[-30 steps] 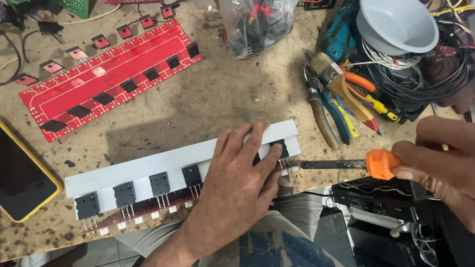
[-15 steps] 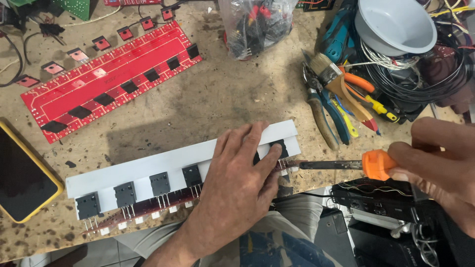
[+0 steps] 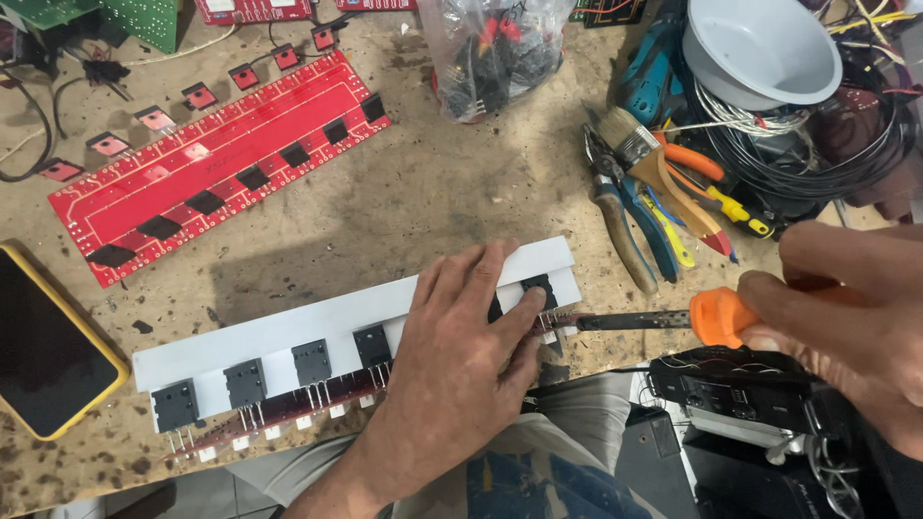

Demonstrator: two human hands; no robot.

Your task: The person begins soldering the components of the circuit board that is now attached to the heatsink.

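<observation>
My left hand (image 3: 461,375) lies flat, fingers spread, pinning the white bar (image 3: 336,322) at the desk's (image 3: 433,202) near edge. My right hand (image 3: 846,327) is closed around the screwdriver (image 3: 663,319), tip at the end transistor (image 3: 538,288). I judge fastening underway; next needs steady alignment.

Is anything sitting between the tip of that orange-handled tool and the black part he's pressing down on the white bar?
Nothing visible does. The tool in the right hand reaches straight to the black part, which the left hand steadies on the white bar.
</observation>
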